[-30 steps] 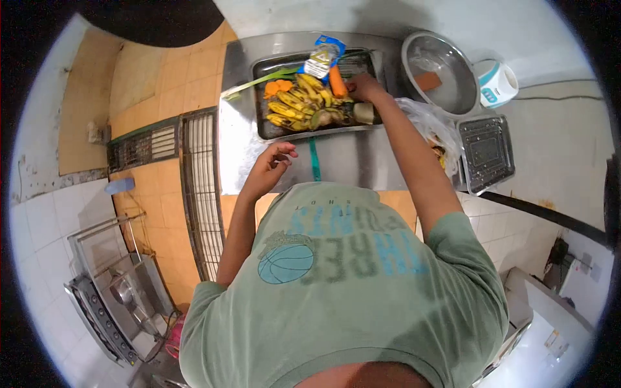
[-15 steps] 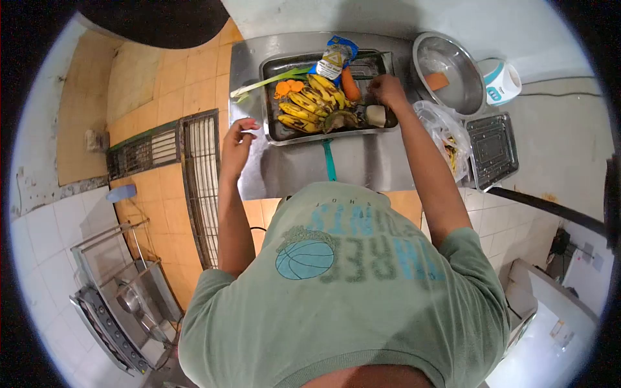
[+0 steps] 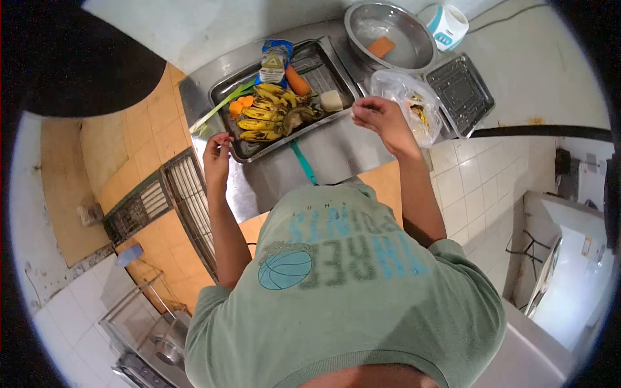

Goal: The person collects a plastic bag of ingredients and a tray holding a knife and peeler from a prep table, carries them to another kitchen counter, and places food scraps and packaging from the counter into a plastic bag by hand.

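A metal tray [image 3: 255,157] holds a bunch of bananas [image 3: 262,121], orange carrot pieces [image 3: 240,105], a carrot [image 3: 297,81], a green leafy stalk [image 3: 223,107], a blue-and-white packet [image 3: 274,63] and a pale block-shaped piece [image 3: 331,101]. A dark, brownish piece [image 3: 299,120] lies beside the bananas. My left hand [image 3: 218,155] is at the tray's near left corner, fingers loosely bent and apart, with nothing visible in them. Just off the tray's right rim, my right hand [image 3: 383,123] has its fingers stretched out and appears to hold nothing.
A steel bowl [image 3: 424,55] with an orange-brown block [image 3: 381,46] stands at the back right. Near it are a clear plastic bag [image 3: 394,87] with peels, a black tray [image 3: 460,94] and a white-and-teal appliance [image 3: 447,27]. A green-handled tool [image 3: 302,161] lies before the metal tray.
My right hand has come out of the tray toward me, past its right rim. My left hand now sits closer to the tray's near left corner. The camera view has turned.
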`<state>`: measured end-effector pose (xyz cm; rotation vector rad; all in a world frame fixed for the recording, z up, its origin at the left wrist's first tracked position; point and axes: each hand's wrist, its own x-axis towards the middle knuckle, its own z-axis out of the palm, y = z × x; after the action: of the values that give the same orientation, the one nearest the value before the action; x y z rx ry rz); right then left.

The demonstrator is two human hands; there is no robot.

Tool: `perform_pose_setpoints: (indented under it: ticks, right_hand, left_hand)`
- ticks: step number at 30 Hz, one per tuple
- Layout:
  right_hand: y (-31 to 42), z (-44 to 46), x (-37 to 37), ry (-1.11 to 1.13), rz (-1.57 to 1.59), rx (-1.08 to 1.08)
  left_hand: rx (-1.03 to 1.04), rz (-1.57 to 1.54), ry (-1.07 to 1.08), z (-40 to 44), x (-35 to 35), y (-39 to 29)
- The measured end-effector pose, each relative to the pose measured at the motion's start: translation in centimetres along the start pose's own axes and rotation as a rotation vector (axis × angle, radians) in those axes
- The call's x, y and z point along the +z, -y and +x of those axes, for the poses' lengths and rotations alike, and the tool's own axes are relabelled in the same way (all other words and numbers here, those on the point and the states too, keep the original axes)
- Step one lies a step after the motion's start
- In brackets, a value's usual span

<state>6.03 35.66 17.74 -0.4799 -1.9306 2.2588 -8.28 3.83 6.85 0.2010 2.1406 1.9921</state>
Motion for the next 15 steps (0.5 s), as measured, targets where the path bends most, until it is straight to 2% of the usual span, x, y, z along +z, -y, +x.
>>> perform_pose_setpoints:
  ticks: [4,7,10,12,14,15]
  right_hand:
    - [-1.0,-3.8,-3.2,-0.152,-0.081,-0.106]
    - [-1.2,-5.0,-6.6,-0.299,-0.123,-0.137]
    - [-0.9,-4.6,-9.0,-0.430,-0.514,-0.213]
    - [-1.2,-3.4,-10.1,-0.455,-0.613,-0.302]
    - [-1.8,-1.8,-11.3,-0.466,-0.755,-0.306]
    - [-2.5,-0.8,-12.0,-0.467,-0.845,-0.264]
  left_hand:
    - [0.153,-0.018,0.157,0.0,3.5,-1.4]
    - [0.126,0.012,0.277,-0.2,6.3,-3.1]
    - [0.054,-0.078,0.429,-1.0,10.4,-5.4]
    - [-0.031,-0.153,0.537,-1.2,13.9,-6.3]
    - [0.205,-0.018,0.563,-1.0,18.2,-5.8]
    - [0.240,0.044,0.524,-1.4,20.5,-6.2]
